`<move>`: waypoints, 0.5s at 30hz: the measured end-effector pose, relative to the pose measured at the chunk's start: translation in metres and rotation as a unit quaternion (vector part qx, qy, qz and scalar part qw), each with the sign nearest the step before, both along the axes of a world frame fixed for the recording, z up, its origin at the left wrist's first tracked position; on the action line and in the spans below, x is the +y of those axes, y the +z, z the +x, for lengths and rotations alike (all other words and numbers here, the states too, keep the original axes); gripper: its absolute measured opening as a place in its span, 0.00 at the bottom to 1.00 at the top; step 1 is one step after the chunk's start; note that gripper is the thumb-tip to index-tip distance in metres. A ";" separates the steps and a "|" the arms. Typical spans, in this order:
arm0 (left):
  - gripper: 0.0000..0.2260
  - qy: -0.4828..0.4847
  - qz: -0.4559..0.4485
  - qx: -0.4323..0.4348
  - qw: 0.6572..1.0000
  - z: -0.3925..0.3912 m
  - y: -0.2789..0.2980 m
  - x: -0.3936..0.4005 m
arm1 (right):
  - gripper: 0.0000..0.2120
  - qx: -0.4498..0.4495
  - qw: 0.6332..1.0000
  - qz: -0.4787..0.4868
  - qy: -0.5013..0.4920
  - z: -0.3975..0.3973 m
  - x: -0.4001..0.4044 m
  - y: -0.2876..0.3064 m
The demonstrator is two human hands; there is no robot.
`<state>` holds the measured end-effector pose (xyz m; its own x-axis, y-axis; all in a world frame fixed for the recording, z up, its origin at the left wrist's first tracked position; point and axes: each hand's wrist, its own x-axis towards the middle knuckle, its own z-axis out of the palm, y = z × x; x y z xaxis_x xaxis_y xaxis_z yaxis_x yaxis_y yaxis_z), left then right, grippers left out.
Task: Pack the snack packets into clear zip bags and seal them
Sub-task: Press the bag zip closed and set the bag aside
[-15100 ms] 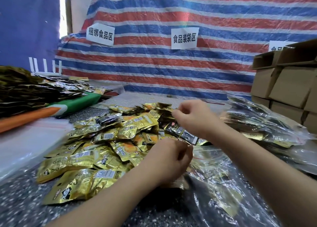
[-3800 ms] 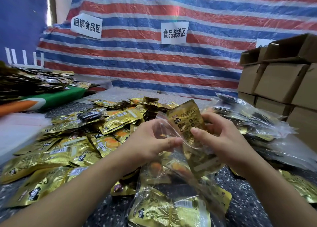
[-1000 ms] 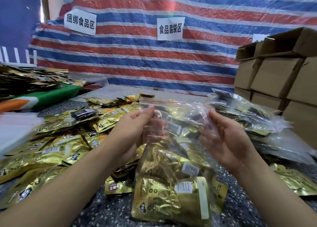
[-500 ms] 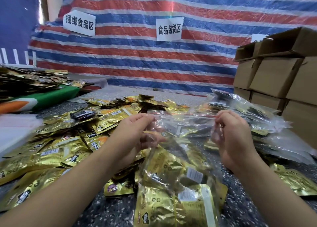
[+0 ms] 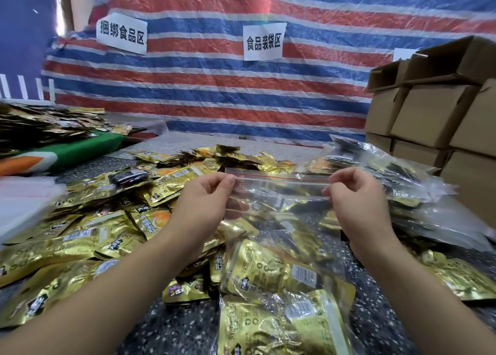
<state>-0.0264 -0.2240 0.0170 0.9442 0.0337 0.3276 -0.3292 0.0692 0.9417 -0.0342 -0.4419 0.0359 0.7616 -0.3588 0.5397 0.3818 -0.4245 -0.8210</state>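
Observation:
A clear zip bag point(image 5: 281, 193) with a red zip line hangs between my hands, its lower part full of gold snack packets point(image 5: 268, 274) resting on the speckled table point(image 5: 188, 325). My left hand point(image 5: 204, 201) pinches the left end of the zip strip. My right hand point(image 5: 359, 199) pinches the right end, and the strip is pulled straight and level between them. Whether the zip is pressed closed along its length is unclear. A heap of loose gold packets point(image 5: 102, 220) covers the table to the left.
Filled clear bags point(image 5: 402, 188) are piled at the right, in front of stacked cardboard boxes point(image 5: 434, 113). A striped tarp point(image 5: 241, 86) with paper labels hangs behind. More packets point(image 5: 40, 126) lie on a green-and-orange surface at far left.
The hands have moved apart to the two ends of the bag mouth. The zip strip, slack and crumpled half a second ago, is now stretched flat and straight.

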 end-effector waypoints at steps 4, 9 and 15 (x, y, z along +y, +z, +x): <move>0.09 0.016 0.081 -0.071 0.994 -0.004 -0.003 -0.004 | 0.08 -0.052 0.994 -0.090 -0.020 -0.007 0.004 0.001; 0.09 0.009 0.073 -0.065 0.995 -0.005 0.002 -0.002 | 0.10 -0.106 0.949 -0.295 0.020 -0.011 0.030 0.035; 0.10 0.014 0.056 -0.059 0.997 0.000 -0.001 -0.003 | 0.11 0.086 0.861 -0.476 0.157 0.010 0.065 0.060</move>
